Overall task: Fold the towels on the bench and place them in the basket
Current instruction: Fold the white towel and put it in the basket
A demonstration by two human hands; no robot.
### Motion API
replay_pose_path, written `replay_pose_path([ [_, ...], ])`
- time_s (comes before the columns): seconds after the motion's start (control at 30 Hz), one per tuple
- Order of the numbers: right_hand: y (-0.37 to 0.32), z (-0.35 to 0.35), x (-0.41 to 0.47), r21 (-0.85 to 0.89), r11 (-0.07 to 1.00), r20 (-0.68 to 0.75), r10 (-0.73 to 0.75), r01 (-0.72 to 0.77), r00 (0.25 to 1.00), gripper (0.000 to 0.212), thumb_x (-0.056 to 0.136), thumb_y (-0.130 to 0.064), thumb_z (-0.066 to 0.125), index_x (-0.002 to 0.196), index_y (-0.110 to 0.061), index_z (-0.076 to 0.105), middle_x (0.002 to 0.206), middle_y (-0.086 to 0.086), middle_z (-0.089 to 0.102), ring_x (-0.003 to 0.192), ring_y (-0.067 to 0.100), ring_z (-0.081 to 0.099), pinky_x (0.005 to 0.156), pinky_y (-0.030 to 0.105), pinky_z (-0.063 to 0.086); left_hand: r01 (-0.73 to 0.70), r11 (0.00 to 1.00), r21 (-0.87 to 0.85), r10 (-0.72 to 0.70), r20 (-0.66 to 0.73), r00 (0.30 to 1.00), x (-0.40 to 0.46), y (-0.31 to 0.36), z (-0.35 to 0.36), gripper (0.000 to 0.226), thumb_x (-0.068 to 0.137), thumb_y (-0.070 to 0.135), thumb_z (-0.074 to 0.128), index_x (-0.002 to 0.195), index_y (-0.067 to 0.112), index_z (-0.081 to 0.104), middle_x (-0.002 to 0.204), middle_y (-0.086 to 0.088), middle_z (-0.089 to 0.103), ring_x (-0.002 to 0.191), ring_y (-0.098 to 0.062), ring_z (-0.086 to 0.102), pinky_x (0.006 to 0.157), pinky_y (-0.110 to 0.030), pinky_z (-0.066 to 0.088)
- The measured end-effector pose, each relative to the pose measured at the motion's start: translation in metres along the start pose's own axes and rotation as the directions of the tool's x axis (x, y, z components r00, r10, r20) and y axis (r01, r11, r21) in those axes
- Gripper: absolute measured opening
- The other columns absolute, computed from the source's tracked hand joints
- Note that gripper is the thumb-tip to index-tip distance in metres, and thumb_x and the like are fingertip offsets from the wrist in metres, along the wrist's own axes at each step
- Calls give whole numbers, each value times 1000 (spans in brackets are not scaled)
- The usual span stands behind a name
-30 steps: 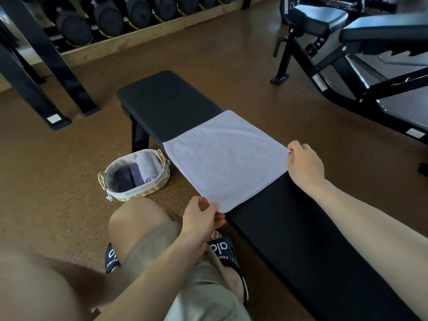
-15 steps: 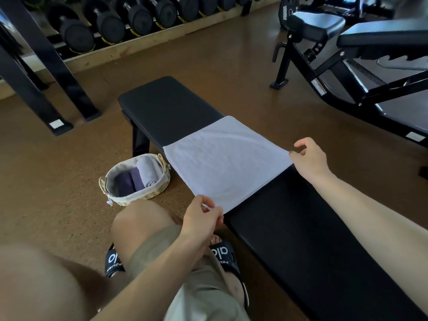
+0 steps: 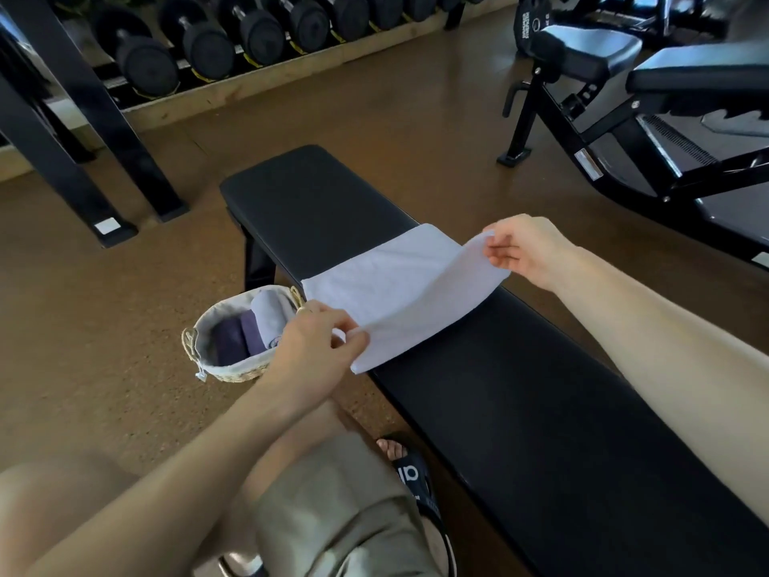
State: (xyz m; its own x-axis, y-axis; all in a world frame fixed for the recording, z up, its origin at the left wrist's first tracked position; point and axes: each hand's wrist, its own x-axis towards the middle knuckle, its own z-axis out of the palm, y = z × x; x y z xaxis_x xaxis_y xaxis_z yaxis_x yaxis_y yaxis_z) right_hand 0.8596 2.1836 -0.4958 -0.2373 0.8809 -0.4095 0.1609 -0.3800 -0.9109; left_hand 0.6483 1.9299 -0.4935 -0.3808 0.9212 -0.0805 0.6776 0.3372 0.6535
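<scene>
A rack of black dumbbells [image 3: 258, 39] runs along the top of the frame, with two black frame legs [image 3: 83, 131] slanting down at the upper left. An incline bench machine [image 3: 649, 114] fills the upper right. The brown floor [image 3: 104, 326] spreads between them. A black flat bench [image 3: 520, 410] crosses from the centre toward the lower right, and the person's knee in beige shorts [image 3: 341, 501] and a black sandal [image 3: 412, 481] sit just beside its near edge, at the bottom of the frame.

A woven basket [image 3: 233, 368] with a pale lining stands on the floor left of the bench, close to its leg. Inside it lie rolled towels: two dark purple ones [image 3: 237, 339] side by side and a light grey one [image 3: 270, 314] next to them. The left forearm passes in front of the basket's right side.

The white towel [image 3: 399, 293] lies across the bench at the centre of the frame. The left hand [image 3: 316, 351] pinches its near left corner, and the right hand [image 3: 528, 251] pinches the right corner, both corners lifted off the pad so that the near edge hangs raised while the far part rests flat on the bench.
</scene>
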Motion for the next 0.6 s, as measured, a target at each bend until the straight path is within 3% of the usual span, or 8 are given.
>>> replay_pose_path([
  [0.1, -9, 14, 25, -221, 975, -24, -43, 36, 999, 26, 84, 5, 65, 109, 0, 72, 98, 15, 67, 78, 21, 66, 66, 28, 57, 18, 1000, 11, -19, 19, 1000, 28, -13, -18, 27, 100, 30, 58, 83, 10, 64, 71, 3, 58, 60, -3, 53, 58, -20, 37],
  [0.2, -15, 30, 53, -459, 884, -25, -117, 93, 993, 31, 88, -9, 71, 119, -6, 70, 93, 10, 67, 80, 18, 63, 74, 31, 55, 83, 997, -9, -82, 50, 995, 60, -35, -30, 31, 103, 32, 50, 85, 8, 60, 79, -12, 64, 69, -21, 56, 67, -34, 47],
  [0.3, -17, 45, 72, -563, 820, 18, -117, 107, 993, 26, 93, -18, 66, 118, -14, 69, 105, 3, 65, 98, 20, 61, 85, 36, 50, 123, 992, 8, -124, 56, 991, 84, -52, -34, 27, 104, 28, 45, 88, 12, 60, 86, -7, 68, 84, -28, 64, 80, -53, 53],
  [0.37, -15, 55, 88, -567, 818, 44, -87, 96, 995, 18, 93, -22, 62, 107, -14, 69, 106, 3, 65, 99, 23, 63, 82, 37, 49, 152, 988, -25, -151, 46, 987, 100, -62, -30, 26, 106, 26, 45, 94, 9, 60, 88, -11, 70, 86, -30, 67, 84, -55, 55],
  [0.47, -9, 68, 110, -594, 798, 39, -103, 106, 994, 26, 93, -26, 59, 104, -3, 66, 96, 7, 61, 87, 26, 59, 72, 35, 44, 249, 949, -196, -245, 45, 969, 120, -73, -21, 25, 107, 21, 45, 99, 3, 59, 93, -19, 70, 85, -34, 71, 77, -49, 62],
  [0.53, -1, 75, 121, -700, 697, 43, -171, 152, 984, 29, 96, -22, 55, 88, 6, 54, 85, 10, 52, 77, 26, 49, 67, 34, 36, 314, 914, -258, -306, 69, 949, 129, -79, -15, 25, 107, 19, 41, 99, 3, 59, 101, -19, 67, 90, -29, 70, 70, -43, 64],
  [0.6, 11, 81, 127, -785, 590, 50, -246, 190, 968, 28, 99, -24, 49, 78, -5, 46, 78, 7, 51, 72, 26, 47, 62, 33, 35, 352, 900, -257, -348, 63, 936, 135, -84, -9, 25, 107, 18, 40, 101, 3, 59, 101, -17, 66, 87, -27, 71, 64, -40, 64],
])
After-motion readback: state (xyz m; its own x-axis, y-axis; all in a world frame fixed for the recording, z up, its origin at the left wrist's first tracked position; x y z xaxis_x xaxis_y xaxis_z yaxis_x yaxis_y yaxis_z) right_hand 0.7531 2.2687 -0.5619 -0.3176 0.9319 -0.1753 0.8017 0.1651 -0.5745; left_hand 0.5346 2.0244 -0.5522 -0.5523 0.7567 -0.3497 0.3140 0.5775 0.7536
